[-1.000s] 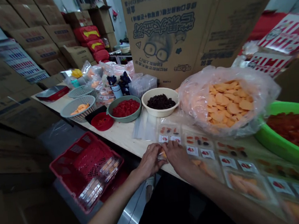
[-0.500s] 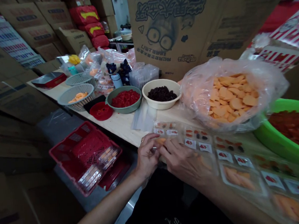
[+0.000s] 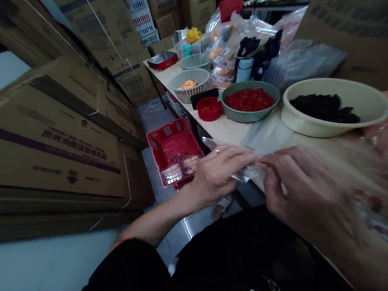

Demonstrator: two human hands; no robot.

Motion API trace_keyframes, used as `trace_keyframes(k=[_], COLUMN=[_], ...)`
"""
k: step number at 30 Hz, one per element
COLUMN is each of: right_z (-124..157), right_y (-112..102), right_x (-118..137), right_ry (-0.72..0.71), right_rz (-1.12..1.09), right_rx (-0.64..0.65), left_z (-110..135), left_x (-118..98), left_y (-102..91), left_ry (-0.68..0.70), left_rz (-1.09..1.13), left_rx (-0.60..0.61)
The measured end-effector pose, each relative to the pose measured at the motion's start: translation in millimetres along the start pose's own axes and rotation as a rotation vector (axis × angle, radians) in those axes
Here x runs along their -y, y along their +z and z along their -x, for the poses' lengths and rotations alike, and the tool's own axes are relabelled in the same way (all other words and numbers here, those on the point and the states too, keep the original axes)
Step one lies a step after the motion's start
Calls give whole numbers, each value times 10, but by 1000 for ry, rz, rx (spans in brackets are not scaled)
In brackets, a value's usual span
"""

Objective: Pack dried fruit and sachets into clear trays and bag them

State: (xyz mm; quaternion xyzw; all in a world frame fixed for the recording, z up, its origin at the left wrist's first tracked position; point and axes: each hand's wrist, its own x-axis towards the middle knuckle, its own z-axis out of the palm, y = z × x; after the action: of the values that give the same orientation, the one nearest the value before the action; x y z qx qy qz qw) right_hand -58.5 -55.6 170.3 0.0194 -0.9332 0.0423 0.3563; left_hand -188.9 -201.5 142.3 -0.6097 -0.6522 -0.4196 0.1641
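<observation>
Your left hand (image 3: 219, 175) and right hand (image 3: 306, 190) both pinch a clear plastic packet (image 3: 247, 172) at the table edge (image 3: 220, 129); keep both grips even, working clear of the red basket (image 3: 166, 134).

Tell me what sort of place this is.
Probably a small food-packing room or stockroom: stacked cardboard cartons fill the space, and a long wooden table holds a green bowl of red diced pieces and a cream bowl of dark dried pieces.
</observation>
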Motion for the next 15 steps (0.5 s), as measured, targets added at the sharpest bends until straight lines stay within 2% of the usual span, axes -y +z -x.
trace_keyframes(k=[3, 6, 8, 10, 12, 15], right_z=[43, 241, 465, 752, 1074, 1531], right_y=[71, 41, 7, -11, -19, -59], right_x=[-29, -171, -277, -371, -455, -564], right_ry=[58, 150, 226, 335, 450, 569], right_rz=[-66, -96, -127, -136, -123, -168], right_rx=[5, -5, 40, 104, 144, 169], left_z=[114, 320, 535, 794, 1069, 1450], left_x=[529, 1290, 1813, 2242, 2527, 2713], left_y=[-222, -413, -430, -333, -151, 171], left_ry=[-176, -482, -713, -998, -1110, -1197], left_rz=[-125, -262, -337, -359, -339, -288], left_rx=[-130, -315, -376, -304, -238, -134])
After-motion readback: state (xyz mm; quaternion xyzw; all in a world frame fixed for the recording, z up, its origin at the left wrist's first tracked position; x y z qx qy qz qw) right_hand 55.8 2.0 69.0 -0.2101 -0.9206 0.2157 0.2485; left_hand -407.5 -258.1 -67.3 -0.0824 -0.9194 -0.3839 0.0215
